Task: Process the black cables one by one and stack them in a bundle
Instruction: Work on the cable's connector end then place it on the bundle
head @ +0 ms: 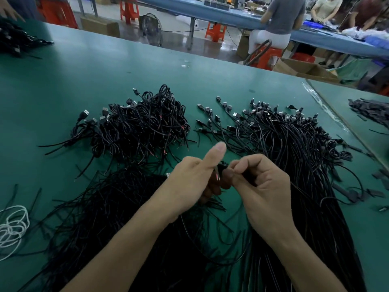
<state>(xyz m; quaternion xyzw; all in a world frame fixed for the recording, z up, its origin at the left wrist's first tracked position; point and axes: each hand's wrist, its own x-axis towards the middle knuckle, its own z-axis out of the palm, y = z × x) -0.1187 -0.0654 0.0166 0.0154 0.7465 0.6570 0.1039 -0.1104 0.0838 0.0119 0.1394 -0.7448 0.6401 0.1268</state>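
Note:
My left hand (194, 182) and my right hand (263, 186) meet in the middle above the green table (84, 81). Between them is one black cable (221, 166). The left hand holds it with curled fingers and the thumb raised. The right hand pinches it with thumb and forefinger. The cable's loop hangs down below my hands (210, 249). A heap of coiled black cables (139, 125) lies at the far left. A spread of straight cables with USB plugs (290, 140) lies at the right. More loose black cables (109, 218) lie under my left forearm.
White cord (12, 228) lies at the left edge. Black flat pieces (370, 110) sit at the far right. Another cable pile (16, 41) and a person's hand are at the far left corner. Beyond the table, people sit on orange stools at a blue bench.

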